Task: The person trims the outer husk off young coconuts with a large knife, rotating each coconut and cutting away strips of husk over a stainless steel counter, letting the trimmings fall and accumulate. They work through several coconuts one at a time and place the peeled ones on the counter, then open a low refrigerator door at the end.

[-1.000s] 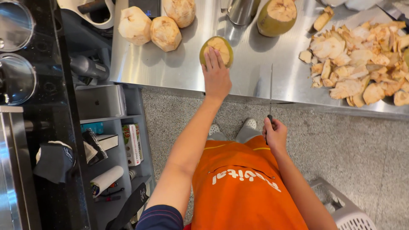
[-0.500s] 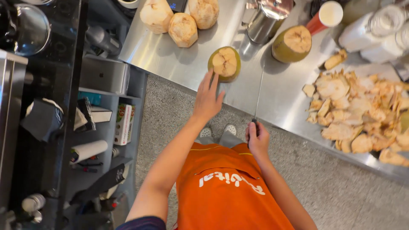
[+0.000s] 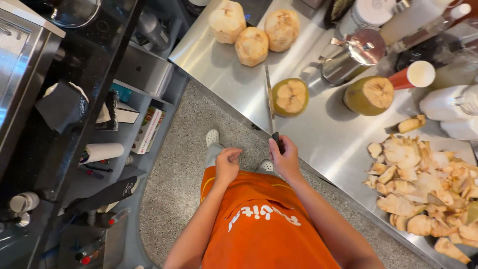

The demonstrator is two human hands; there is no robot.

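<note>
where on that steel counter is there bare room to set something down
Bare steel lies between the three husked pale coconuts and the counter's near edge, and between the cut green coconut and the husk-shaving pile. The back right, with jug and bottles, is crowded.

Head-worn view, steeply down onto steel counter [image 3: 318, 134]
</note>
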